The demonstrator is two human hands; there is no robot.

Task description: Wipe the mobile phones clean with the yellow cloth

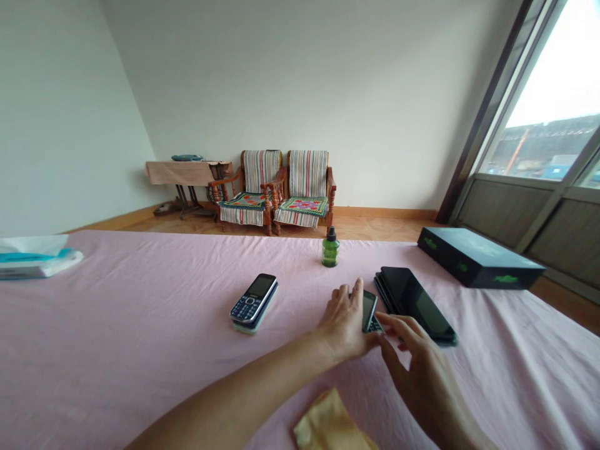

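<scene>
nearest, at the bottom edge, a crumpled yellow cloth [332, 422] lies on a pink sheet [178, 362]. just beyond, the left hand [344, 322] grasps a small keypad phone [369, 305], fingers along its left side and thumb near its lower end; the right hand [417, 359] has fingertips at its lower right corner (whether they pinch it, i cannot tell). the phone is thus between both hands. well apart to the left, a dark blue phone [254, 299] tops a small stack; near the right hand, flat black-screened devices [417, 300] lie piled. farther off stand a green bottle [330, 252] and a black box [450, 259]; beyond the sheet, two wooden armchairs [307, 178]
</scene>
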